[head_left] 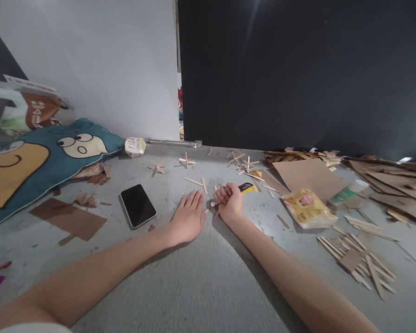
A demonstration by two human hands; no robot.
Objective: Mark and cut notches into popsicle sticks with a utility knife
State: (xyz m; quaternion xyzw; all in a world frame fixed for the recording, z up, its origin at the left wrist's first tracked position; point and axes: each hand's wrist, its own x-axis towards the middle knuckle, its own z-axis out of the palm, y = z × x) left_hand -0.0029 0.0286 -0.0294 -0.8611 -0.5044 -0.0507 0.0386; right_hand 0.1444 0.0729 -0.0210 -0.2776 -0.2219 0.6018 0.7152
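Observation:
My right hand (230,203) is closed around a yellow and black utility knife (247,188), whose handle sticks out on the right and whose metal end points left, close to the surface. Flat on the grey surface, fingers stretched forward, lies my left hand (189,217). A short bit of wooden stick (208,210) shows between the two hands, partly hidden by my left fingers. Just beyond the fingertips lie loose wooden sticks (204,186). Small crossed-stick pieces (186,161) rest farther back.
A black-screened phone (137,206) lies left of my left hand. At the right are a yellow packet (308,208), a glue stick (348,192), a stick pile (364,261) and cardboard sheets (305,175). A blue cushion (72,148) and brown cardboard (69,217) occupy the left.

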